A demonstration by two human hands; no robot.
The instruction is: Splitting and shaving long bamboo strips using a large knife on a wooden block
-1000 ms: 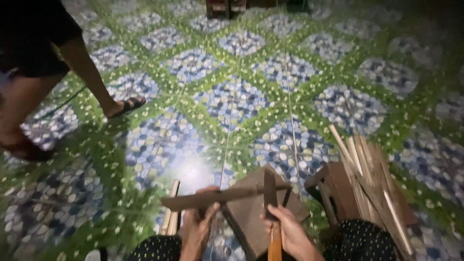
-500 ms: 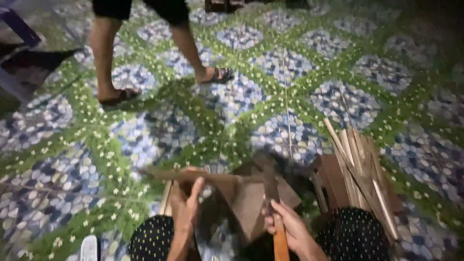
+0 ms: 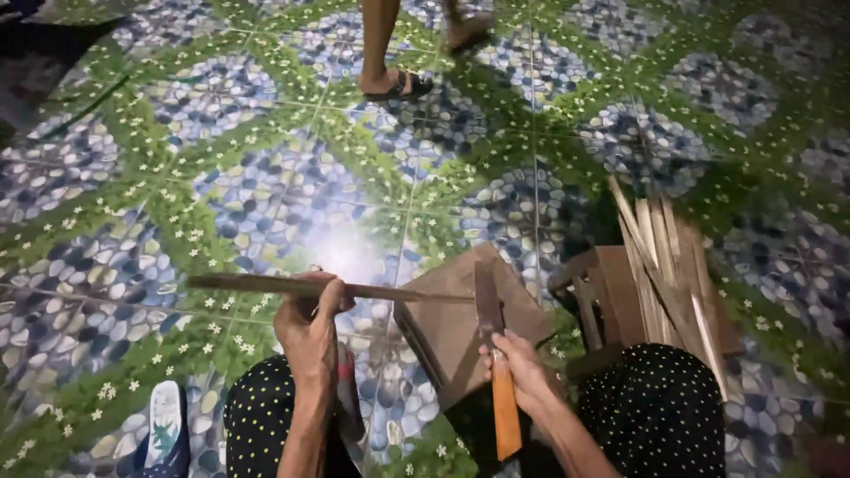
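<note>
Head view, person seated low, knees in black dotted fabric at bottom edge; left hand [image 3: 312, 329] fingers curled tight around a long thin wooden strip [image 3: 292, 286], held roughly level, running from far left across to the blade; right hand [image 3: 516, 367] clenched around the orange wooden handle of a knife [image 3: 492, 354], blade pointing up and away from the body; the strip's right end meets the knife blade, tip touching or just at the edge, exact contact hard to tell; below both sits a brown wooden block [image 3: 460, 319] on the floor, between the knees, blade above its top face; just right of the block a small wooden stool [image 3: 611, 296] with a bundle of split sticks [image 3: 668, 265] lying across it, leaning up and left; patterned tile floor [image 3: 221, 195], green and blue, bright glare spot near centre; a sandal [image 3: 164, 429] at lower left beside the left knee; another person's sandalled foot [image 3: 398, 84] at top, well apart from the hands.
</note>
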